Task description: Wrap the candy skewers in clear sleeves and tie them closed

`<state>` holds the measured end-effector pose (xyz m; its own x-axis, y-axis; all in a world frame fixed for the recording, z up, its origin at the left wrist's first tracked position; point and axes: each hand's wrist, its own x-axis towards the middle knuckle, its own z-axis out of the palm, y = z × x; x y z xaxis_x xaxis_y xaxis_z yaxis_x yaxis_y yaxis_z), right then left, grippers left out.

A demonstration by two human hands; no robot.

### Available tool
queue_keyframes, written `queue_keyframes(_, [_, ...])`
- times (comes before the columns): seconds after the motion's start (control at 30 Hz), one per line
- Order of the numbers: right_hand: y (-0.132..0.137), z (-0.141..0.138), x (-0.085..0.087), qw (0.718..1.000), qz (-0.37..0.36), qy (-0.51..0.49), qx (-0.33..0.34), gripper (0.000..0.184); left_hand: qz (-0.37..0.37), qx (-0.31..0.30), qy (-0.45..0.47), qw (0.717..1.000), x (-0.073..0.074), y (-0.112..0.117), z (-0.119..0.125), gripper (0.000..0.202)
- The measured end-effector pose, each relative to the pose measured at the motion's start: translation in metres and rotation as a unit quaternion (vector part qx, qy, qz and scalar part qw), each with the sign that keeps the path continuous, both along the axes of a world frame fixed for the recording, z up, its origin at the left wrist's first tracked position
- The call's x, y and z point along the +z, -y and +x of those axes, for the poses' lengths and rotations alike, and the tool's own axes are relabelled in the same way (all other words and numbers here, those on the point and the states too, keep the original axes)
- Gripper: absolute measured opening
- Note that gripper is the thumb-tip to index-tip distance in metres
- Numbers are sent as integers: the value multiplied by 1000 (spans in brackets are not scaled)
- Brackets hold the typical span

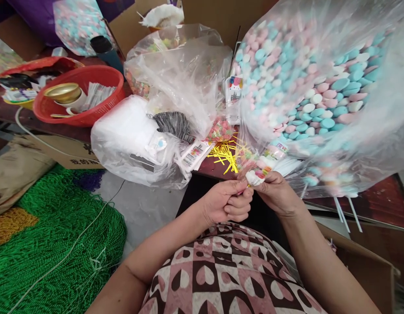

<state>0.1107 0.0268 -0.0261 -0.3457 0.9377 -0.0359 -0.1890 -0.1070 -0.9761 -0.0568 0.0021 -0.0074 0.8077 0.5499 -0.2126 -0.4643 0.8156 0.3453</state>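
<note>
My left hand (227,201) and my right hand (276,192) meet in front of my chest, both pinched on a small clear packet of candies (258,171) with a printed label. The fingers of both hands are curled closed around its lower end. Just beyond the packet lies a heap of yellow twist ties (225,153) on the dark red table (381,201). A huge clear bag of pink, blue and white candies (306,83) hangs over my right hand.
A red basket (78,93) with a gold bowl and papers stands at the back left. Clear plastic bags (185,69), a white bundle (130,135) and white lollipop sticks (347,213) crowd the table. Green netting (54,244) and a cardboard box (69,152) lie lower left.
</note>
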Motion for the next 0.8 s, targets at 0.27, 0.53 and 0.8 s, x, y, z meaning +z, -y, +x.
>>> queue_keyframes(0.27, [6,-16,-9,954,130,179,-202,15,24,169,-96,981,-2,-7,11,33])
queue_keyframes(0.53, [9,-13,0,988,30,84,-126,16,44,140,-110,983,-3,-8,8,33])
queue_keyframes(0.8, [17,-13,24,942,170,232,-174,13,257,217,-290,896,-8,-11,8,34])
